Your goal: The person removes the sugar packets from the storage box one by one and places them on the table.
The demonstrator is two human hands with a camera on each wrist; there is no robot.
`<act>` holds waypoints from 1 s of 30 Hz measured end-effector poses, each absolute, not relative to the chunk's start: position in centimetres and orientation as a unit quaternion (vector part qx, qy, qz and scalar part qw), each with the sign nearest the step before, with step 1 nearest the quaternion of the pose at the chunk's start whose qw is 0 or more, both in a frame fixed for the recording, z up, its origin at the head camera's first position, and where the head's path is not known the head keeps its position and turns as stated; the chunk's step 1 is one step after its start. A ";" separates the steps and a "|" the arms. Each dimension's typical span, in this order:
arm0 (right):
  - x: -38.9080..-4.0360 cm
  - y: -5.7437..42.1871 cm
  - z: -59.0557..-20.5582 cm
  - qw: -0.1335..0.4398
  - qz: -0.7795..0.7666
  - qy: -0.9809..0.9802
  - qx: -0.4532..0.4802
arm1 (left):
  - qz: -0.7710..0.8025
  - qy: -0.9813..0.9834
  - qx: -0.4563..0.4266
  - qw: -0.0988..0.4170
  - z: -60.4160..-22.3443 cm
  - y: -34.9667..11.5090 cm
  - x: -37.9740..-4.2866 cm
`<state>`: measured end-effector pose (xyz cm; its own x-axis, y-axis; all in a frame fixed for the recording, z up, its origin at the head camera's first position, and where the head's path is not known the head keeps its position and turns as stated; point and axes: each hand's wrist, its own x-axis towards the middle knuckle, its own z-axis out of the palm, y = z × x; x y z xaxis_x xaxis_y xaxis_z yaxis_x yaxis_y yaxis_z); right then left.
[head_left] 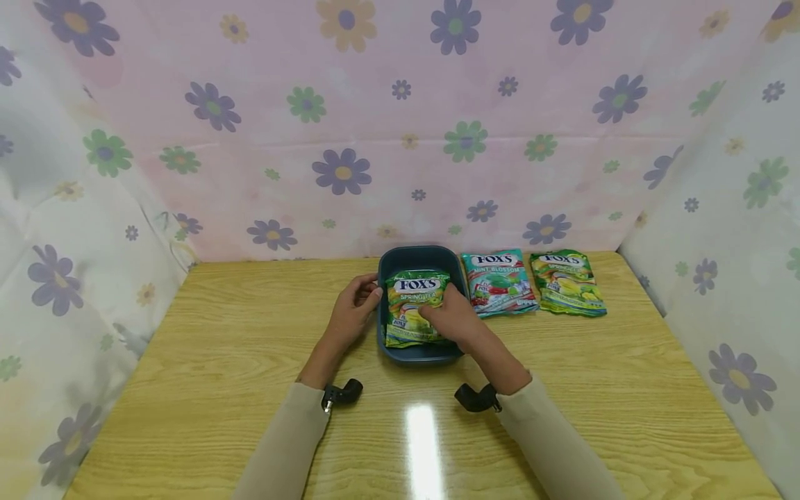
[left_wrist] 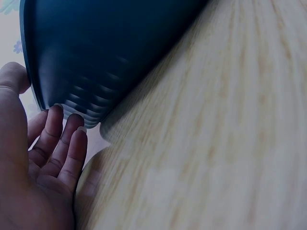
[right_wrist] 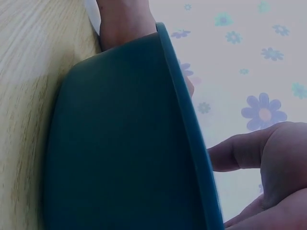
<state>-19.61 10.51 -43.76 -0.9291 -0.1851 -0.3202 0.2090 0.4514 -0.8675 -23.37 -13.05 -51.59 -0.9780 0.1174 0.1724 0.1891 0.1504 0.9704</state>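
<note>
A dark blue-green plastic tub stands on the table. Inside it lies a green Fox's Spring Tea candy bag, its printed front facing up. My right hand reaches over the tub's right rim and grips the bag's right side, thumb across the front. In the right wrist view the right hand shows above the rim, its fingertips hidden behind the tub wall. My left hand holds the tub's left edge. The left wrist view shows the left hand's thumb at the rim and bent fingers against the outer wall.
To the tub's right lie a teal-and-red Fox's Mint Blossom bag and another Spring Tea bag. Both are near the wood-grain table's back edge, before a flowered cloth backdrop. Flowered cloth also borders both sides.
</note>
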 end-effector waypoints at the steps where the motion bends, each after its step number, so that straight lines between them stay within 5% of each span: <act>1: -19.6 10.5 -43.8 0.189 -0.528 0.828 0.008 | -0.644 -0.758 -0.099 0.028 -51.6 -13.1 -23.4; 30: -20.4 11.6 -44.1 0.204 -0.588 0.783 0.023 | -0.633 -0.766 -0.114 0.001 -48.3 -12.9 -21.7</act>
